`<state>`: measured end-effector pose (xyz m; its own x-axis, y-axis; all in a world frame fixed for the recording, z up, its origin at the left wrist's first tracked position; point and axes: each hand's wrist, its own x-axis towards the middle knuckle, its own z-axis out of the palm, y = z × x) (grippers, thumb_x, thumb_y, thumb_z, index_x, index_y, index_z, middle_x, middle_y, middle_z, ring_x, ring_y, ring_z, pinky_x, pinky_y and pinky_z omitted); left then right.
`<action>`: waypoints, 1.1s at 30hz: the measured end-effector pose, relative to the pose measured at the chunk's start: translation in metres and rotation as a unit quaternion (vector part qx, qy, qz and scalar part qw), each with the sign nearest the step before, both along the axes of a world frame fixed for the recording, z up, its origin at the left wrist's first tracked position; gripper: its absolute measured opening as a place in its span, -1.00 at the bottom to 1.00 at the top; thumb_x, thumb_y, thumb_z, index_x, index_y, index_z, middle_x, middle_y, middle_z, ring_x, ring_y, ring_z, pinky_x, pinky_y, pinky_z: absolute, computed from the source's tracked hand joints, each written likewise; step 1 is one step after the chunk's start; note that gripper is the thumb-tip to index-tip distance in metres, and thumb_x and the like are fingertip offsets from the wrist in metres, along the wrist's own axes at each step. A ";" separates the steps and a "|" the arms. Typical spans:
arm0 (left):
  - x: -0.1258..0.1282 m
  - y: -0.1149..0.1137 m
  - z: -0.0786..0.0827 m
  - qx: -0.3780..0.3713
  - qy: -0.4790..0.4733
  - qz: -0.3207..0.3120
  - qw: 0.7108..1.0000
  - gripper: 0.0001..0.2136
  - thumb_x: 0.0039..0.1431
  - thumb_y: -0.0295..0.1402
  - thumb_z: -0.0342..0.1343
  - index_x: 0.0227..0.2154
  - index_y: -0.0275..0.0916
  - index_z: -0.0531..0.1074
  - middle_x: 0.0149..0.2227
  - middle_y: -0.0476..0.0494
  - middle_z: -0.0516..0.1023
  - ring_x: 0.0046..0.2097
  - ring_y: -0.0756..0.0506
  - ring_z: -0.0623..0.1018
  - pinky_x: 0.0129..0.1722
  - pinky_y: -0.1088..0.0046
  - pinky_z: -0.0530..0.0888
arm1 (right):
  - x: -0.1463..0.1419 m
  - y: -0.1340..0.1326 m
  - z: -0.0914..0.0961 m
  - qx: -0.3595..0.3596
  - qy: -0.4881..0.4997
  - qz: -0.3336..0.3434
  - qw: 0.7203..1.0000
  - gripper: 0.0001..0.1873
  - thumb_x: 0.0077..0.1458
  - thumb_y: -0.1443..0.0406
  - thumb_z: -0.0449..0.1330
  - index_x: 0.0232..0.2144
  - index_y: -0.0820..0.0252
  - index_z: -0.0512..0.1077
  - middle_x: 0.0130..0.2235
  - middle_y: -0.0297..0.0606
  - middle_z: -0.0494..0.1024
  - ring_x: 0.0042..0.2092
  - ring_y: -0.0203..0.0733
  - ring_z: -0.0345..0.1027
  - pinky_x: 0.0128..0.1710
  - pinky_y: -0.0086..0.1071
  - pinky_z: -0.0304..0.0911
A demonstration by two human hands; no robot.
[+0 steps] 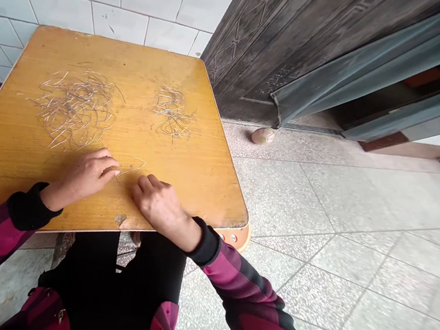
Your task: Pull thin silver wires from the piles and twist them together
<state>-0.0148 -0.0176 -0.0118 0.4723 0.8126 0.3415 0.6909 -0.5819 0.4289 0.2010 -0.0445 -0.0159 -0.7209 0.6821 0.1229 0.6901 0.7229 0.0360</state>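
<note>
Wire pieces (75, 105) form the larger tangled heap, at the left of the wooden counter (204, 185). Nearer the edge, the left hand (88, 173) pinches one end of a single bent wire (137, 168), which extends toward the right and looks partway through handling. Farther right lies a smaller heap (172, 114); which heap is finished and which remains cannot be told. The right hand (162, 203) is curled beside the wire, its grip hidden, so whether it holds anything is unclear.

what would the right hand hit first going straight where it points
The right hand would probably meet the bent wire, then the left hand; depth is unclear.
</note>
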 end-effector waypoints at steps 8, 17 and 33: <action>0.003 0.000 -0.006 -0.094 0.006 0.019 0.995 -0.93 0.18 -0.45 0.12 -0.35 -0.30 0.50 -0.35 -0.10 0.47 -0.35 -0.04 0.46 -0.32 0.43 0.38 | 0.003 0.027 0.011 -0.048 -0.054 0.049 0.996 -0.79 0.28 0.41 -0.02 -0.30 0.31 0.41 -0.31 -0.12 0.45 -0.35 -0.21 0.23 -0.49 -0.35 0.01; 0.002 0.004 -0.001 -0.161 -0.016 0.051 0.986 -0.87 0.17 -0.46 0.07 -0.46 -0.26 0.48 -0.45 -0.06 0.52 -0.40 -0.03 0.45 -0.35 0.44 0.32 | -0.010 0.025 0.025 -0.072 -0.097 0.045 0.992 -0.79 0.27 0.39 0.01 -0.24 0.31 0.45 -0.24 -0.10 0.50 -0.32 -0.20 0.28 -0.51 -0.35 -0.06; 0.007 -0.001 0.009 -0.430 -0.221 0.068 0.873 -0.75 0.22 -0.27 -0.02 -0.50 -0.27 0.41 -0.66 0.02 0.37 -0.64 0.03 0.35 -0.65 0.54 0.27 | 0.000 0.031 0.020 0.055 -0.023 0.110 0.992 -0.78 0.26 0.46 -0.02 -0.31 0.27 0.41 -0.40 -0.21 0.40 -0.39 -0.22 0.15 -0.54 -0.34 -0.11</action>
